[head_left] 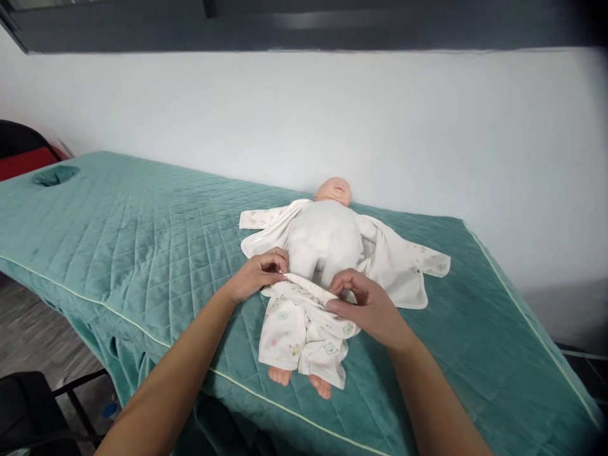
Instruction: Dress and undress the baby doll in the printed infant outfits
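Note:
A baby doll (pixel 325 237) lies on its back on a teal quilted table (pixel 142 221), head toward the wall. An open white printed top (pixel 403 269) is spread out under it. White printed trousers (pixel 304 332) cover its legs, and its bare feet stick out at the table's near edge. My left hand (pixel 259 273) pinches the trousers' waistband at the doll's left hip. My right hand (pixel 365 304) grips the waistband on the other side. Both hands have fingers closed on the fabric.
A white wall runs behind the table, with a dark band above it. The table has a face hole (pixel 54 175) at its far left end. A red and black seat (pixel 21 155) stands at the left, and a black chair (pixel 33 411) sits low on the floor.

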Motion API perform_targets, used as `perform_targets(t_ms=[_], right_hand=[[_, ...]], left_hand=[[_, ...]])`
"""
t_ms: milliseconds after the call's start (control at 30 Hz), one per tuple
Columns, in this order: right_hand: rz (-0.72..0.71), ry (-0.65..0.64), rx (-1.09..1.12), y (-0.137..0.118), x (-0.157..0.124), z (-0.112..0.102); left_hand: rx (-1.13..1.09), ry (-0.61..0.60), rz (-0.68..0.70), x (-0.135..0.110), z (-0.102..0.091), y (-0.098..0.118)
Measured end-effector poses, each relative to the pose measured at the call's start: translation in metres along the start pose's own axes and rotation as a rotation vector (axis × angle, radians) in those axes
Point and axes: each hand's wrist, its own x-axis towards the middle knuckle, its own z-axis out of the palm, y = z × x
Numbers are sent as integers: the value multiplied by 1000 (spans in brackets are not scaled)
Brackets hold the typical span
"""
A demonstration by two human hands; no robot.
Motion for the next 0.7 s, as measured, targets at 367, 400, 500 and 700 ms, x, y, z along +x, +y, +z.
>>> perform_targets(t_ms=[367,400,500,700], right_hand=[[95,254,321,27,10,-31],[67,327,372,30,13,-32],[19,458,516,40,18,-32],[4,463,590,46,18,-29]], left_hand=[[-22,261,-151,2,12,-2],[-16,299,-144,3,13,-3],[20,407,-132,11,16,-3],[257,487,-39,38,11,8]])
